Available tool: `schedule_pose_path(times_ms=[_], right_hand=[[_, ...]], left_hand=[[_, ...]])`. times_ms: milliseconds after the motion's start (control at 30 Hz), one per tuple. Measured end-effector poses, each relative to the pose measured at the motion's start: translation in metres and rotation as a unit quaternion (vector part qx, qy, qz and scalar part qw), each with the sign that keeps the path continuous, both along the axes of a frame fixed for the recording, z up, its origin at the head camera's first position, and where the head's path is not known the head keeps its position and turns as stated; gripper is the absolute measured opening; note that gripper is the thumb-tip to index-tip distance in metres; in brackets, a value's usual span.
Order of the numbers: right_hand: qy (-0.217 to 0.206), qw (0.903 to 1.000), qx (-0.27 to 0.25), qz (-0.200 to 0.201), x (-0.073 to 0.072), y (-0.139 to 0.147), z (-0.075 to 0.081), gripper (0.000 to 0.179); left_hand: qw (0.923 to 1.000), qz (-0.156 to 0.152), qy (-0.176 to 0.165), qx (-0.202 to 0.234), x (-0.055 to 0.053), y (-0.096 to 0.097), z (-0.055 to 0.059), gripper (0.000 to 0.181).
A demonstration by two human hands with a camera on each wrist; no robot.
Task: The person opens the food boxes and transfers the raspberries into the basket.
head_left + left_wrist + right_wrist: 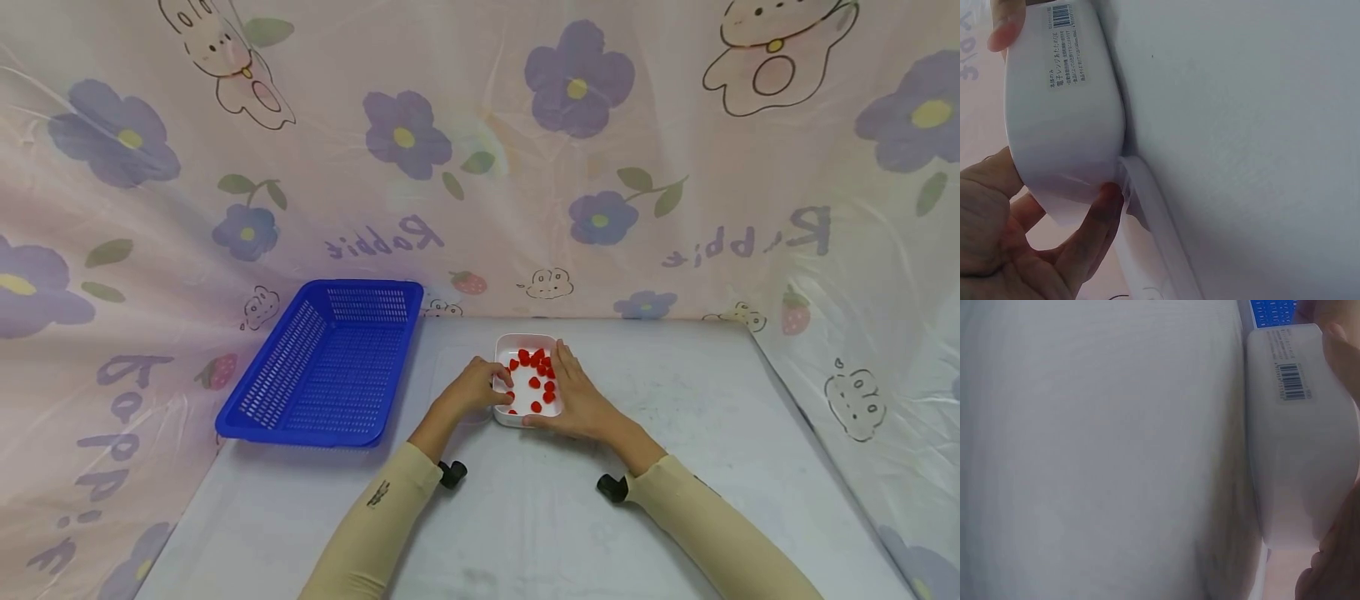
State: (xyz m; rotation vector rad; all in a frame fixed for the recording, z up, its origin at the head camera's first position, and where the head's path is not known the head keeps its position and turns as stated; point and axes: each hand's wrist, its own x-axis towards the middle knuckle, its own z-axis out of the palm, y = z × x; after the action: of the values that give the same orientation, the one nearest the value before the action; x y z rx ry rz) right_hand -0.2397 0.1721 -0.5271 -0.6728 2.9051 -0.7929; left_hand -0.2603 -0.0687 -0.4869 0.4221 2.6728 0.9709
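Note:
A white rectangular container [529,419] with a barcode label stands on the table, holding several small red pieces [534,382], shaped like little strawberries or hearts. My right hand [583,404] grips its right side, thumb along the near wall and fingers along the right wall toward the far corner. At the left wall, my left hand [474,388] curls its thumb and fingers at the rim. The left wrist view shows fingertips [1109,191] against the outer wall, beside a translucent lid [1159,219]. Part of the right hand's grip is hidden behind the container in the right wrist view.
A large blue plastic basket [300,425] with slotted walls sits to the left. Behind the white-covered table [525,517] hangs a patterned curtain [495,208] with flowers and rabbits. The lid lies flat just left of the container.

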Motion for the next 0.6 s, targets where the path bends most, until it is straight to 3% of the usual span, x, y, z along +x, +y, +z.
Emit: schedule_pose_path(times_ms=[600], right_hand=[[0.0, 1.0, -0.008, -0.001, 0.0008, 0.0005, 0.0005, 0.142]], left_hand=[[0.9994, 0.03, -0.017, -0.007, 0.0015, 0.0062, 0.0032, 0.012]])
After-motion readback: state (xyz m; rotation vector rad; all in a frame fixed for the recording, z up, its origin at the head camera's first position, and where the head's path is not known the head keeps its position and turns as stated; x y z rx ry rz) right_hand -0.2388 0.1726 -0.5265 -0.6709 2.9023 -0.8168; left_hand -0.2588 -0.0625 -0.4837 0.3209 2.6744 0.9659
